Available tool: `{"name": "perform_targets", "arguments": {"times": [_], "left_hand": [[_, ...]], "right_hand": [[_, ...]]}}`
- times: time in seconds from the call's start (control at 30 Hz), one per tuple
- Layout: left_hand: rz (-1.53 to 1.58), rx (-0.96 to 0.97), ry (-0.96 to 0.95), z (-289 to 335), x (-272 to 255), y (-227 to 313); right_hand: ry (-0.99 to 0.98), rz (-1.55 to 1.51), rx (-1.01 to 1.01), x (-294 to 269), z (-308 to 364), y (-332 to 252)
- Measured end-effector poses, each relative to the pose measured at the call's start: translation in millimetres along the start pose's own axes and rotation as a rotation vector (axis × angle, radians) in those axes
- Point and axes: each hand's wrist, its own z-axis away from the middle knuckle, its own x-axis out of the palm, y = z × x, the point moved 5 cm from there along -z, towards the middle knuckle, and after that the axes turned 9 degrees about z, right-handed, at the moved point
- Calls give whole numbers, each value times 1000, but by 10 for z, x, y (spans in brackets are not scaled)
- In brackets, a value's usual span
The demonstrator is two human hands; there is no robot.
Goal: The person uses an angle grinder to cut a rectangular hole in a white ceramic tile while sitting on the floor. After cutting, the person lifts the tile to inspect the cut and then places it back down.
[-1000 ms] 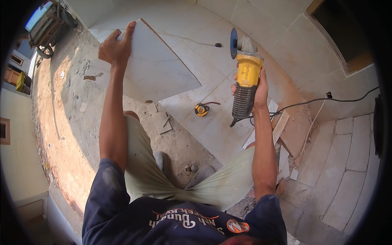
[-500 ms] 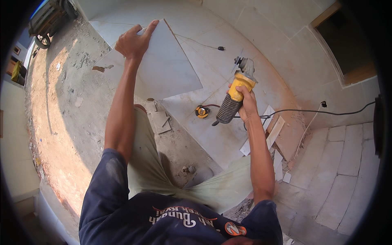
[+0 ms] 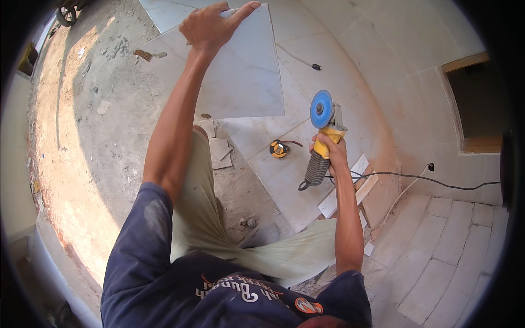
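Note:
At the top, my left hand is closed over the far edge of a large pale tile, with the thumb along that edge. The tile is tilted above the floor. My right hand grips a yellow angle grinder round its body, and the ribbed black handle end points back toward me. A blue disc on the grinder's head now faces me, apart from the tile. Between the tile and my right forearm, a yellow and black tape measure lies on the laid floor tiles.
A black cable runs from the right toward the grinder. A plug lies beyond it. Narrow tile strips sit beside my right forearm; broken tile pieces lie by my left knee. At right is a wall with a framed opening.
My right hand has turned the grinder, so its disc shows face-on instead of edge-on. The left hand still holds the tile, which now appears less slanted. The whole view has shifted.

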Motion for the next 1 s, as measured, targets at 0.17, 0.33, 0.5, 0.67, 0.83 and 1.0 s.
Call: {"name": "perform_targets", "arguments": {"times": [0.17,0.33,0.5,0.67,0.83,1.0], "left_hand": [[7,-76,-157,-51,180,118],[45,-157,-223,52,324,125],[52,-96,-206,114,420,139],[53,-160,-298,98,464,146],[45,-184,-281,103,459,35],[75,-195,-278,97,437,15]], "right_hand": [[-12,223,13,-54,-101,27],[-22,307,-16,67,-186,176],[-3,368,-32,95,-234,266],[11,378,-7,-61,-222,410],[-27,401,-10,-14,-196,487],[-11,431,-7,-9,-181,501]]}}
